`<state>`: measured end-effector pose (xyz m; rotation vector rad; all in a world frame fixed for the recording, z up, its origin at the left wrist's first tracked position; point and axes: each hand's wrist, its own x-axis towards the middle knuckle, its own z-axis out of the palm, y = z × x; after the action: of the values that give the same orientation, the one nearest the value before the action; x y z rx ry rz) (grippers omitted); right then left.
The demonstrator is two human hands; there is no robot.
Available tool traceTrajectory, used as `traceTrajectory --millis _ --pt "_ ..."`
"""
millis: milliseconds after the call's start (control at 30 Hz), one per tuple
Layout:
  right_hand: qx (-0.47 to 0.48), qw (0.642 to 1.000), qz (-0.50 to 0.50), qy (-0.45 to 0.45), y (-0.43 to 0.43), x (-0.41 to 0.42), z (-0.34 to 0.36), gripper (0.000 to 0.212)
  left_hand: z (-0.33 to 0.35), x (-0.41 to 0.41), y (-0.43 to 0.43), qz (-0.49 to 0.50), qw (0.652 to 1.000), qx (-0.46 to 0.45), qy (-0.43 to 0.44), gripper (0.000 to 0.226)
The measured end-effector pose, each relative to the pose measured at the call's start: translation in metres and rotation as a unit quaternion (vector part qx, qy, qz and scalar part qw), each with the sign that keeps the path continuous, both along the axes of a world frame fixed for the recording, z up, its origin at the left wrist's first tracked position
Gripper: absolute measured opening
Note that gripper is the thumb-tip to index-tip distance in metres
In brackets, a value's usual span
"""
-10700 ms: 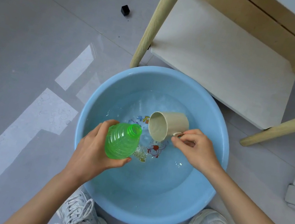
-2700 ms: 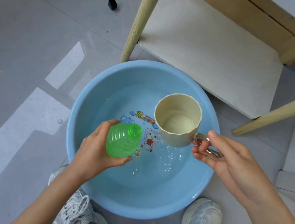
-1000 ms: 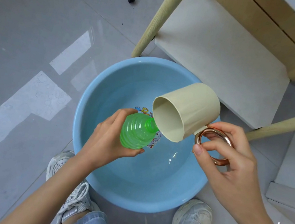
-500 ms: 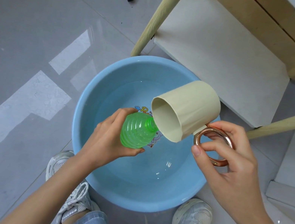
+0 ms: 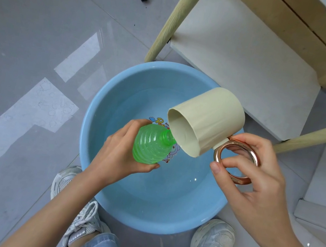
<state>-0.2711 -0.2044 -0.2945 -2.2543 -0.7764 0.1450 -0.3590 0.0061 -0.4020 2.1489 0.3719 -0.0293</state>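
The beige mug [image 5: 208, 118] lies tipped on its side, mouth turned toward the left hand [image 5: 118, 156], its rim right over the neck of the green bottle [image 5: 151, 145]; the right hand [image 5: 249, 182] pinches the mug's copper ring handle [image 5: 236, 160], thumb and fingers curled round it; the left hand grips the ribbed bottle from below and the side, fingers wrapped about its body; both are held above the blue basin [image 5: 98, 112], which holds clear water; white sneakers [image 5: 76, 212] stand just below the hands; a wooden stool [image 5: 243, 48] stands beyond the right hand.
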Motion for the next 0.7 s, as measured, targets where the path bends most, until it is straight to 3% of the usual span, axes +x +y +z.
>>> traceTrajectory --millis 233,333,433,500,567,700 --pt "-0.009 1.0 0.006 -0.014 -0.003 0.0 -0.004 0.029 0.0 0.0 0.0 -0.001 1.0 0.005 0.003 0.088" --pt "0.03 0.995 -0.04 0.091 0.001 0.001 -0.009 0.03 -0.002 0.0 0.0 0.001 1.0 0.008 0.005 0.088" --pt "0.102 0.949 -0.148 0.258 0.003 0.005 -0.024 0.028 -0.004 -0.001 0.001 0.001 1.0 0.015 0.006 0.088" --pt "0.144 0.91 -0.196 0.337 0.001 0.009 -0.039 0.045 -0.005 -0.002 0.002 0.003 1.0 0.018 0.007 0.088" --pt "0.186 0.875 -0.217 0.39 -0.001 0.013 -0.053 0.057 -0.007 -0.002 0.002 0.006 1.0 0.017 0.011 0.087" --pt "0.232 0.837 -0.236 0.436 0.002 0.016 -0.077 0.058 -0.008 -0.003 0.003 0.015 1.0 0.011 0.015 0.088"
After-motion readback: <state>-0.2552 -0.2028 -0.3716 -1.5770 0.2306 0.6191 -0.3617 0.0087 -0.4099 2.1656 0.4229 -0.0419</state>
